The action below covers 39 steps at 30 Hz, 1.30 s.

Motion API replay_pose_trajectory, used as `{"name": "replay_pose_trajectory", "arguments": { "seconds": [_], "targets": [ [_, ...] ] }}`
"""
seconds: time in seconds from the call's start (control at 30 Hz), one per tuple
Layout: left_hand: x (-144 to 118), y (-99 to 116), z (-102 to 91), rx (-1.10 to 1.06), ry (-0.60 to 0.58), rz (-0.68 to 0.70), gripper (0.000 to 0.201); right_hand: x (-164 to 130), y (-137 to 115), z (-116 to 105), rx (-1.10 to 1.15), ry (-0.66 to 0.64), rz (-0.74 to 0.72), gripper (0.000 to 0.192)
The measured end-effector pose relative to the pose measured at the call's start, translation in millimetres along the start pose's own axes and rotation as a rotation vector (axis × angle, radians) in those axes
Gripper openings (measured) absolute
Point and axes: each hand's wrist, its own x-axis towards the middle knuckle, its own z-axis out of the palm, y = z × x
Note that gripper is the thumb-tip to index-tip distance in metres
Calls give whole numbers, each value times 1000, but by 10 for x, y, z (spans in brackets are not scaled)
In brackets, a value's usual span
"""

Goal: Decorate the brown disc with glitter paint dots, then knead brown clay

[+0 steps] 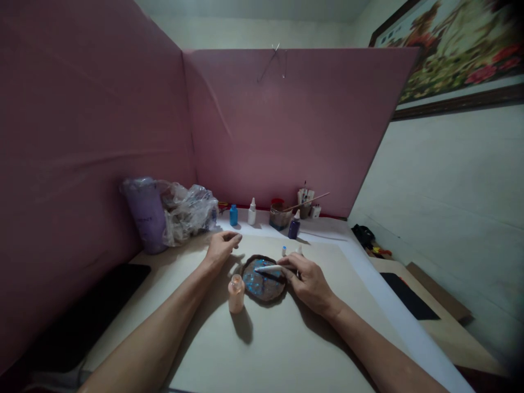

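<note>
My right hand [307,278] grips a white paintbrush [270,268], its dark tip over a round brown dish-like piece [266,292] with a raised, uneven rim. Shiny blue spots cover part of the piece's inner face. To the left, my left hand [223,245] rests just beyond the rim with loosely bent fingers, apart from the piece and holding nothing I can see. An uncapped bottle of peach-coloured paint [236,296] stands at the near left of the piece. Beyond my right hand are a small blue-and-white cap [284,251] and a white nozzle tip [299,250].
Along the back stand a blue bottle [233,215], a white bottle [251,213], a murky jar [280,218] with a stick across it, a purple bottle [293,225] and a brush holder [305,204]. A purple tumbler [145,218] and crumpled plastic [190,210] sit left.
</note>
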Motion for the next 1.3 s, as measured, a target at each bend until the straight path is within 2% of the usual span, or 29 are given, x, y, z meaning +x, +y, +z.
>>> {"name": "replay_pose_trajectory", "arguments": {
  "seconds": [0.2, 0.33, 0.53, 1.3],
  "targets": [
    [19, -16, 1, 30, 3, 14, 40, 17, 51, -59, -6, 100, 24, 12],
    [21, -12, -10, 31, -5, 35, 39, 16, 78, -55, -12, 94, 40, 11],
    [19, -13, -11, 52, -5, 20, 40, 29, 61, -40, -2, 98, 54, 22],
    [17, -31, 17, 27, -9, 20, 34, 34, 74, 0, 111, 126, -7, 12]
  ]
}}
